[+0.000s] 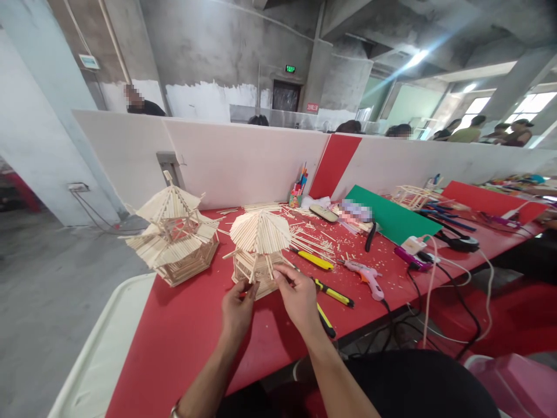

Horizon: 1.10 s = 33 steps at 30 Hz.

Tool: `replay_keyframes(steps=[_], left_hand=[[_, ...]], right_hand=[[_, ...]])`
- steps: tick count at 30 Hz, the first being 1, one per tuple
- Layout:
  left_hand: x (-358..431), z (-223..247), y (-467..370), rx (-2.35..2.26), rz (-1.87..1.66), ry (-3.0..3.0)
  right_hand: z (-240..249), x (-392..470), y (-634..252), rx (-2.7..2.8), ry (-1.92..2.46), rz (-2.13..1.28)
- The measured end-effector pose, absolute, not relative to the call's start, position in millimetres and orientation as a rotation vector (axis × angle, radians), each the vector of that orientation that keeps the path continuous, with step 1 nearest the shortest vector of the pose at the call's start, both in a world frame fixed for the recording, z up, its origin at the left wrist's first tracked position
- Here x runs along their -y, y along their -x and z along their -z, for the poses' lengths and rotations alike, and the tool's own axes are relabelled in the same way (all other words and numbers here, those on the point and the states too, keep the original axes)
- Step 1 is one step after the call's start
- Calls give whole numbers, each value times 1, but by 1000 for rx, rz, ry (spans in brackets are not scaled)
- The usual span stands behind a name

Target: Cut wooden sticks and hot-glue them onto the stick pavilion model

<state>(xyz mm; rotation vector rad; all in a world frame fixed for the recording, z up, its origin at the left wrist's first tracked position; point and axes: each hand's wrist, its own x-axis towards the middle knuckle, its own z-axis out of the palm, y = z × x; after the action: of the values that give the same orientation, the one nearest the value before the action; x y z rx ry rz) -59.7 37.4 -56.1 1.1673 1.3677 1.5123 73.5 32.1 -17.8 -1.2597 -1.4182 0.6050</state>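
A small pavilion model of pale wooden sticks (pixel 260 232) stands on the red table before me, with a cone-shaped roof and a railed base. At its front left, my left hand (pixel 238 306) is closed, thumb and fingers pinching a short wooden stick (pixel 253 274). My right hand (pixel 299 293) is closed too, its thumb and forefinger at another thin stick (pixel 270 268) on the front right. Whether these sticks are fixed to the model I cannot tell. The fingers partly hide the lower front. To the left stands a larger two-roofed stick pavilion (pixel 174 238).
Right of the model lie a yellow utility knife (pixel 315 259), another knife (pixel 334 292), a pink glue gun (pixel 368 278) and loose sticks (pixel 311 241). A purple power strip (pixel 412 259) with cables sits at the table edge. A white partition (pixel 243 165) runs behind; people are beyond it.
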Motion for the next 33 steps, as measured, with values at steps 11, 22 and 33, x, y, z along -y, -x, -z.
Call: replay_keyframes(steps=[11, 22, 33], left_hand=[[-38, 59, 61, -1360, -1512, -1175], [-38, 56, 60, -1380, -1504, -1180], [-33, 52, 60, -1502, -1513, -1187]], right_hand=[[18, -34, -74, 1474, 1230, -574], [20, -34, -76, 1524, 1219, -492], [18, -32, -75, 1557, 1236, -422]])
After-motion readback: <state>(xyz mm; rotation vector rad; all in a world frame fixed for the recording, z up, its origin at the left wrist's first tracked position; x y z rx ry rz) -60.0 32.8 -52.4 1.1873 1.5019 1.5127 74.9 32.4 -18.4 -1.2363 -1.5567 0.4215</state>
